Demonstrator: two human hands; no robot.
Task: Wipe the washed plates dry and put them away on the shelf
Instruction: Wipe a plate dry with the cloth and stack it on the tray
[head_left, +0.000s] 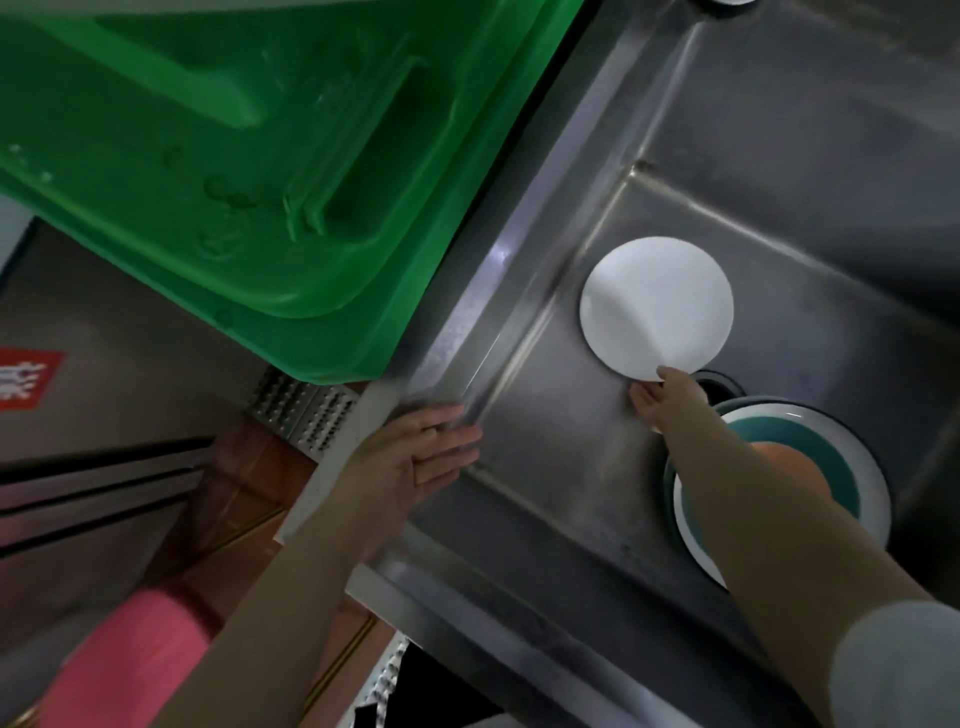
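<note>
Looking down, I see my left hand (421, 457) spread flat on the sink (519, 260) rim, holding nothing. Nearer on the right, two teal plates (810, 447) lie stacked in the basin. Farther in, my right hand (662, 397) pinches the near edge of the white plate (655, 306). I judge it stiff, light, breakable and perhaps slippery, so I would take it at the rim, thumb on top.

A round white plate (656, 306) sits right of centre in the frame, plain and unmarked, raised on a tilt inside the steel sink (561, 467), its lower edge pinched by the right hand (662, 397). Lower right of it, partly hidden behind the forearm, lies a stack of plates (841, 467): a teal one with something orange on it, resting on a white-rimmed one.
</note>
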